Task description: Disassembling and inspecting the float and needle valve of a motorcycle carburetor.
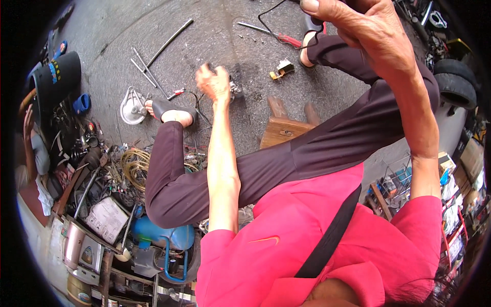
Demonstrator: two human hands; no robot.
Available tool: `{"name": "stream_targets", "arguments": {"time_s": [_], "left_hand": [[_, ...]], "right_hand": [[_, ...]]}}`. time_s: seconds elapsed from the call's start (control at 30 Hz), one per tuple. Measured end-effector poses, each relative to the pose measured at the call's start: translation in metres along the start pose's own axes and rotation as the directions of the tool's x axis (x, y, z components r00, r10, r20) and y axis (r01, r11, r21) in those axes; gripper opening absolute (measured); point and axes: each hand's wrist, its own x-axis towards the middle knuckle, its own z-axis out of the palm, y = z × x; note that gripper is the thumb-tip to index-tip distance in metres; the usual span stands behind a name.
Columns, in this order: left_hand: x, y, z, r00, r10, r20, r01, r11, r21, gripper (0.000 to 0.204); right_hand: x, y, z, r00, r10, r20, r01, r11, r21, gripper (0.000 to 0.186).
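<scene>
My left hand [214, 84] is low over the concrete floor, its fingers curled; what they hold, if anything, I cannot make out. Just right of it, partly hidden, lies a small metal part [235, 90]. A red-and-silver clamp-like piece [177, 93] is on the floor to its left, near a dark cable [201, 105] that passes by my left wrist. Raised at the top right, my right hand [371, 36] has its fingers bent, their tips cut off by the picture edge. A thin black cable [261, 20] loops beside it, and what it grips is unclear.
Metal rods [171, 41], a round metal cover [134, 106], a red-handled tool [289, 41] and a small yellow-and-metal part [282, 69] lie around. A wooden stool [286, 132] stands before me. A blue compressor tank [163, 233] and scrap fill the lower left; tyres [454, 89] stand right.
</scene>
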Motion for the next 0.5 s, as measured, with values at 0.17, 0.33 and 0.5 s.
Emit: {"name": "stream_targets", "arguments": {"time_s": [0.17,0.33,0.5], "left_hand": [[-0.027,0.061,0.047,0.868,0.299,0.396,-0.231,0.95,-0.212,0.035],[-0.065,0.083,0.054,0.915,0.109,0.389,-0.039,0.982,-0.185,0.036],[-0.097,0.071,0.055,0.932,0.082,0.354,-0.009,0.979,-0.205,0.027]], "right_hand": [[0.001,0.016,-0.013,0.996,-0.043,-0.08,0.044,0.999,0.009,0.018],[-0.006,0.009,-0.016,0.983,0.039,-0.182,-0.02,0.994,0.106,0.02],[-0.006,0.003,-0.023,0.974,0.121,-0.194,-0.105,0.991,0.087,0.017]]}}
